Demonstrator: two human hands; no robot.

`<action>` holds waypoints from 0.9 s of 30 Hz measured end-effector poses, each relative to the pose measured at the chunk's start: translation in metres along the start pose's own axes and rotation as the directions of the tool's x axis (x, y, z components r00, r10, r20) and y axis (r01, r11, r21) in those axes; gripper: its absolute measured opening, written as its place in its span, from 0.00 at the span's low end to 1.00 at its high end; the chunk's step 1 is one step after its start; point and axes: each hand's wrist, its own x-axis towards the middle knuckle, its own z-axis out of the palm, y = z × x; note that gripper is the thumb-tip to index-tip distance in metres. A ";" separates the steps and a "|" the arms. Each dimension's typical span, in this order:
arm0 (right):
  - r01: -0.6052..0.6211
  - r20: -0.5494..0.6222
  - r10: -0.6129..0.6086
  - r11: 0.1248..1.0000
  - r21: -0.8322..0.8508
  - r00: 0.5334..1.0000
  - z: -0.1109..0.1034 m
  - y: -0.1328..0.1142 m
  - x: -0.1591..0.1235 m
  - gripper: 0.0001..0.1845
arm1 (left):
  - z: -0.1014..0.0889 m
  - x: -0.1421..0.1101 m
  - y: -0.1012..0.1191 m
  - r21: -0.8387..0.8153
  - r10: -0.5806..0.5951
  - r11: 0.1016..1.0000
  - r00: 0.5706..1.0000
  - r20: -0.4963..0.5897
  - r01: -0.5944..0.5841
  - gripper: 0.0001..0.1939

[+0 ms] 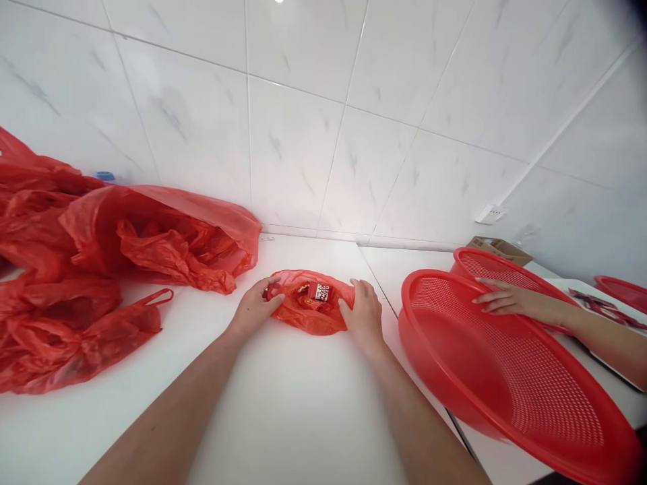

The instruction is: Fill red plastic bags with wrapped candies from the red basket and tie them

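A small red plastic bag lies on the white table in front of me. Inside it shows a small red and white packet. My left hand pinches the bag's left edge, fingers closed on the plastic. My right hand grips the bag's right edge the same way. Both forearms reach in from the bottom of the view.
A heap of crumpled red plastic bags covers the table's left side. A large red mesh basket stands tilted at the right, with another person's hand resting on its rim. Behind it are a second red basket and a cardboard box. A tiled wall rises behind.
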 end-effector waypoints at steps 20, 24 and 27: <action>-0.463 0.346 0.323 0.437 0.771 0.881 -0.006 0.024 -0.001 0.13 | -0.002 -0.005 0.007 0.009 0.016 1.000 0.989 -0.145 -0.015 0.37; -0.468 0.352 0.328 0.411 0.782 0.877 -0.002 0.020 -0.002 0.15 | 0.000 -0.010 0.013 0.059 0.075 0.996 0.996 -0.057 -0.071 0.41; -0.445 0.333 0.307 0.451 0.774 0.891 0.000 0.019 -0.004 0.15 | 0.001 -0.011 0.013 0.085 0.111 0.990 0.993 -0.028 -0.108 0.41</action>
